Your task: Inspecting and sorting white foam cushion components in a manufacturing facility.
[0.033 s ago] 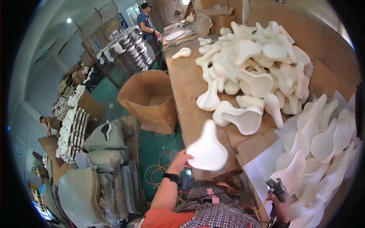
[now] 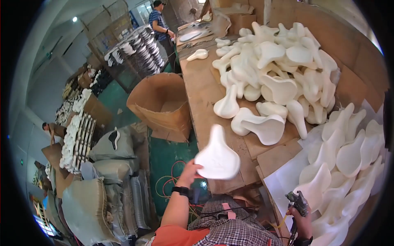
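Note:
My left hand (image 2: 189,172) pinches the edge of a white foam bicycle saddle pad (image 2: 218,159). The pad hangs above the front of the cardboard-covered table (image 2: 201,96), narrow nose pointing away from me, and no other thing supports it. At the lower right, my right hand (image 2: 301,219) is wrapped round a dark spray gun (image 2: 297,203) with a yellow hose (image 2: 282,222). Close by the gun lie saddle pads (image 2: 315,184) in rows on white sheeting. Beyond my left hand rises a big heap of similar pads (image 2: 273,88).
An opened cardboard box (image 2: 162,123) stands on the green floor left of the table. Stuffed grey sacks (image 2: 86,209) are piled at lower left. Loose hoses (image 2: 168,182) curl on the floor. Racks of pads (image 2: 78,141) and two people, one a striped-shirted person (image 2: 158,24), are farther off.
My left hand has shifted a little left and away from me with the saddle pad. The spray gun in my right hand stays at nearly the same place.

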`<action>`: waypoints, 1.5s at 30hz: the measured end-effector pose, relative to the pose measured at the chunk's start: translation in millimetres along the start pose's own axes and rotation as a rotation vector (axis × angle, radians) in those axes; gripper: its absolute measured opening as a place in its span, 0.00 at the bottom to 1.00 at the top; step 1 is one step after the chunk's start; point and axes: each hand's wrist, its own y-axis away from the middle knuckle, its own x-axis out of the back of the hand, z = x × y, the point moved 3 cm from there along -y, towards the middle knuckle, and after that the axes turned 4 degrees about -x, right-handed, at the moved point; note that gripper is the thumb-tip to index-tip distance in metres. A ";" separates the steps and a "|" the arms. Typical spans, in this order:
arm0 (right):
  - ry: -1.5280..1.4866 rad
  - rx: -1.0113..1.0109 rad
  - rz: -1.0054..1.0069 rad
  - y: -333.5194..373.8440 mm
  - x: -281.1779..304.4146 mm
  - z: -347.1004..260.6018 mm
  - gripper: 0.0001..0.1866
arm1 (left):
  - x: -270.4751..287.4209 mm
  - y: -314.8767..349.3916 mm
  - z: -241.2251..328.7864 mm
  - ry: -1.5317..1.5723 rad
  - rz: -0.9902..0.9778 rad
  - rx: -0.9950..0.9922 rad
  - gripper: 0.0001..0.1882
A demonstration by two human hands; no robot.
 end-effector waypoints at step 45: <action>0.319 -0.438 0.051 -188.5 -304.3 151.0 0.24 | 336.1 -411.0 243.5 -0.236 0.494 -0.616 0.29</action>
